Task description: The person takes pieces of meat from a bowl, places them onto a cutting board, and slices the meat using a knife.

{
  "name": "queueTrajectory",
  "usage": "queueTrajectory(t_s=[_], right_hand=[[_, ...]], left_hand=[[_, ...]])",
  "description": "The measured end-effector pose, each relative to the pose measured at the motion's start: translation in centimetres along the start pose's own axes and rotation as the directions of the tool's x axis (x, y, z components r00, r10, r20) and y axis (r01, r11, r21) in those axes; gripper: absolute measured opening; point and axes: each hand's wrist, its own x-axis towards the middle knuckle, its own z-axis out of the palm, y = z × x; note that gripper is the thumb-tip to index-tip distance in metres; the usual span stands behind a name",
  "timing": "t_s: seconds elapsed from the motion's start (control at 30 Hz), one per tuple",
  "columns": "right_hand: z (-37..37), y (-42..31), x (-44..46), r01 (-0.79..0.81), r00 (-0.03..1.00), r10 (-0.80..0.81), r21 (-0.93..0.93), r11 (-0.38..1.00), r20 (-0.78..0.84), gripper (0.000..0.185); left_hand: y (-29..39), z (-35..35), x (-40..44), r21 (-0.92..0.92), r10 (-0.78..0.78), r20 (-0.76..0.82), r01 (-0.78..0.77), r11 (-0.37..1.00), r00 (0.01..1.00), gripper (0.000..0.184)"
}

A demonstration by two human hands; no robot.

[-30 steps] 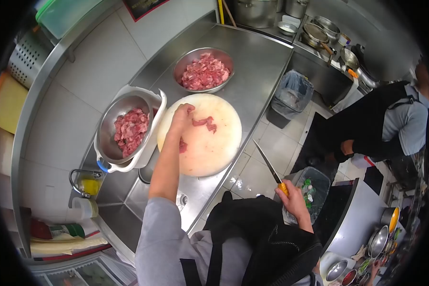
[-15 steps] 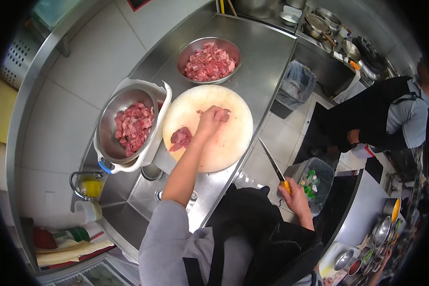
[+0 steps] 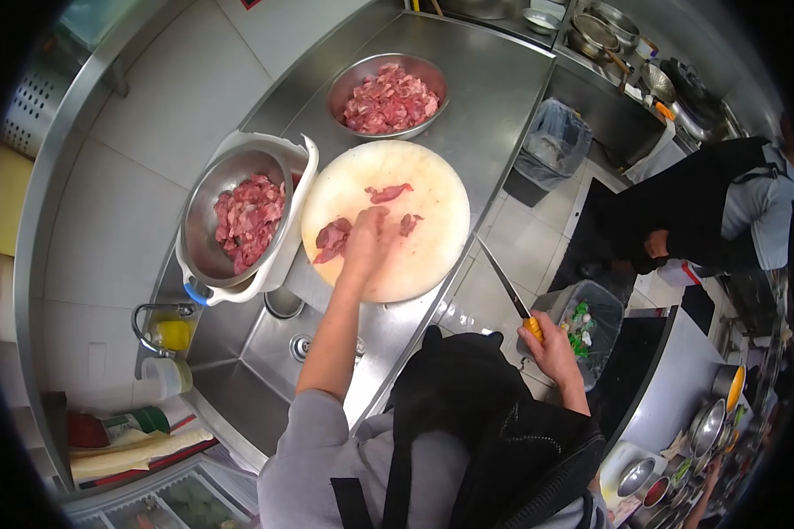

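Note:
My left hand [image 3: 372, 238], slightly blurred, is over the round pale cutting board [image 3: 432, 264], fingers stretched out and nothing visible in them. Just left of it lies a small heap of raw meat [image 3: 333, 239]. A flat strip of meat [image 3: 388, 192] rests beyond the fingertips, and a smaller meat piece [image 3: 409, 224] sits to their right. Off the board's right side, my right hand [image 3: 552, 349] grips the yellow handle of a knife [image 3: 506, 289], its blade pointing up and left over the floor.
A steel bowl of cut meat [image 3: 388, 60] stands behind the board. Another steel bowl [image 3: 205, 189] with meat sits in a white tub [image 3: 293, 238] at left. A sink [image 3: 238, 388] lies nearer me. Lined bins [image 3: 551, 141] and a co-worker [image 3: 710, 198] are to the right.
My left hand has let go of the meat at the board's centre and moved left and nearer to me, uncovering two pieces. The right hand still holds the knife.

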Motion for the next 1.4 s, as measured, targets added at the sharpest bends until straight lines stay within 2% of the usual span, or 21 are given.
queueTrajectory(t_s=[0.03, 0.1, 0.17, 0.23, 0.3, 0.37, 0.47, 0.53, 0.6, 0.63, 0.77, 0.83, 0.87, 0.9, 0.93, 1.17, 1.2, 1.23, 1.27, 1.33, 1.4], right_hand=[[-0.1, -0.1, 0.0, 0.004, 1.000, -0.004, 0.000, 1.000, 0.005, 0.040], [-0.3, -0.6, 0.3, 0.000, 0.999, 0.000, -0.008, 1.000, 0.038, 0.040], [-0.2, -0.4, 0.4, 0.019, 0.999, -0.018, -0.017, 1.000, 0.043, 0.040], [-0.4, -0.2, 0.4, 0.031, 0.999, -0.030, -0.025, 0.999, 0.038, 0.039], [-0.9, -0.4, 0.0, 0.019, 0.999, -0.017, -0.054, 0.998, 0.032, 0.039], [-1.0, 0.5, -0.5, -0.008, 1.000, 0.008, -0.020, 1.000, 0.012, 0.038], [-1.5, 1.4, -1.4, -0.043, 0.999, 0.042, -0.007, 0.999, -0.016, 0.037], [-1.8, 2.0, -1.6, -0.045, 0.999, 0.044, -0.021, 0.999, -0.030, 0.037], [-1.7, 2.8, -1.7, -0.065, 0.997, 0.066, 0.011, 0.998, -0.035, 0.037], [-1.8, 3.0, -1.6, -0.062, 0.997, 0.063, 0.019, 0.998, -0.039, 0.037], [-1.9, 2.7, -1.0, -0.073, 0.997, 0.073, 0.027, 0.997, -0.015, 0.038], [-2.0, 2.5, -0.4, -0.091, 0.996, 0.091, 0.012, 0.996, 0.012, 0.039], [-1.9, 2.7, -0.1, -0.057, 0.998, 0.057, 0.001, 0.998, 0.008, 0.039], [-1.7, 2.7, 0.3, -0.020, 1.000, 0.020, -0.009, 1.000, 0.003, 0.039], [-1.6, 2.5, 0.7, -0.023, 1.000, 0.023, -0.011, 1.000, 0.017, 0.039], [-1.3, 1.0, 2.4, 0.037, 0.997, -0.037, 0.008, 0.999, 0.067, 0.038], [-1.2, 1.0, 2.3, 0.050, 0.996, -0.051, 0.006, 0.999, 0.068, 0.038], [-1.1, 1.0, 2.1, 0.044, 0.996, -0.044, 0.005, 0.999, 0.076, 0.038], [-1.0, 0.9, 2.1, 0.051, 0.996, -0.051, 0.003, 0.999, 0.073, 0.038], [-1.0, 0.8, 2.4, 0.058, 0.997, -0.058, 0.004, 0.998, 0.059, 0.038], [-0.8, 1.0, 1.6, 0.055, 0.997, -0.055, 0.013, 0.998, 0.048, 0.038]], left_hand=[[1.2, 1.0, -0.3, 0.069, 0.275, -0.124, -0.268, 0.961, 0.953, 0.027], [2.1, 3.2, -0.3, 0.179, 0.530, -0.231, -0.500, 0.847, 0.816, 0.028], [0.1, 6.0, 0.8, 0.129, 0.447, -0.087, -0.435, 0.891, 0.890, 0.018], [0.6, 6.0, 3.3, 0.001, 0.387, -0.047, -0.387, 0.922, 0.921, 0.011], [2.7, 5.1, 7.1, 0.026, 0.388, -0.182, -0.390, 0.920, 0.903, 0.012], [4.8, 2.5, 12.9, 0.085, 0.503, -0.349, -0.508, 0.857, 0.791, 0.015], [8.1, -2.4, 18.0, 0.085, 0.496, -0.273, -0.493, 0.866, 0.824, 0.018], [8.6, -3.9, 19.3, 0.165, 0.504, -0.358, -0.478, 0.863, 0.786, 0.025], [5.3, -3.9, 18.7, 0.229, 0.463, -0.030, -0.445, 0.866, 0.886, 0.031], [2.6, -2.1, 16.4, 0.289, 0.467, 0.012, -0.450, 0.845, 0.884, 0.033], [-3.1, 1.3, 8.6, 0.241, 0.279, 0.220, -0.330, 0.913, 0.935, 0.036], [-3.5, 2.0, 6.3, -0.081, -0.019, 0.190, 0.035, 0.996, 0.982, 0.028], [-3.5, 2.2, 5.4, -0.081, -0.032, 0.194, 0.049, 0.995, 0.980, 0.028], [-2.2, 1.6, 4.4, -0.373, -0.050, 0.283, 0.158, 0.914, 0.958, 0.024], [-0.8, 0.9, 3.4, -0.617, -0.039, 0.367, 0.274, 0.737, 0.929, 0.020], [3.3, -0.1, 0.0, -0.688, -0.006, 0.524, 0.428, 0.586, 0.852, 0.015], [2.5, 0.2, -0.1, -0.480, -0.059, 0.469, 0.311, 0.820, 0.881, 0.019], [1.6, 0.4, -0.5, -0.204, -0.090, 0.403, 0.185, 0.961, 0.911, 0.023], [0.6, 0.4, -1.2, -0.203, -0.097, 0.405, 0.193, 0.960, 0.909, 0.023], [0.0, -0.3, -2.0, 0.164, -0.034, 0.110, 0.015, 0.986, 0.993, 0.024], [-0.7, -1.3, -3.0, 0.174, 0.025, 0.068, -0.037, 0.984, 0.997, 0.023]])
